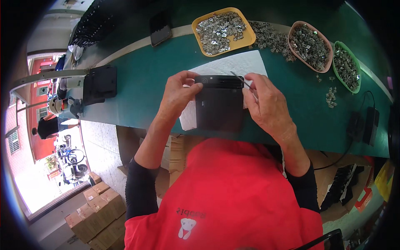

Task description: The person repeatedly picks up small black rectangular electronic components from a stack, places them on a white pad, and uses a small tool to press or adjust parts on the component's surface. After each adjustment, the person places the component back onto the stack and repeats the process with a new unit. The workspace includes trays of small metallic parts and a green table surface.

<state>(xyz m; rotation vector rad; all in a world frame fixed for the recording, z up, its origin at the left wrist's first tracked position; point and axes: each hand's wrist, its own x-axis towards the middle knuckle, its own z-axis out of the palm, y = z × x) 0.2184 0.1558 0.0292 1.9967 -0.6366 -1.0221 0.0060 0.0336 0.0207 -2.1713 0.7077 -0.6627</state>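
A flat black rectangular case (218, 109) lies before me, partly on a white sheet (246, 63), with a slotted strip and a round vent pattern along its far edge. My left hand (177, 95) grips its far left corner, thumb on top and fingers at the side. At the far right corner, my right hand (270, 104) pinches a thin dark strip or tool (239, 77), whose end slants over the slotted strip. Its exact kind is too small to make out.
Small shiny metal parts fill a yellow tray (251, 38), a pink tray (291, 46) and a green tray (358, 68); loose ones (331, 98) lie nearby. A phone (160, 30), a black stand (100, 85) and a corded black device (371, 126) rest on the green table (141, 100).
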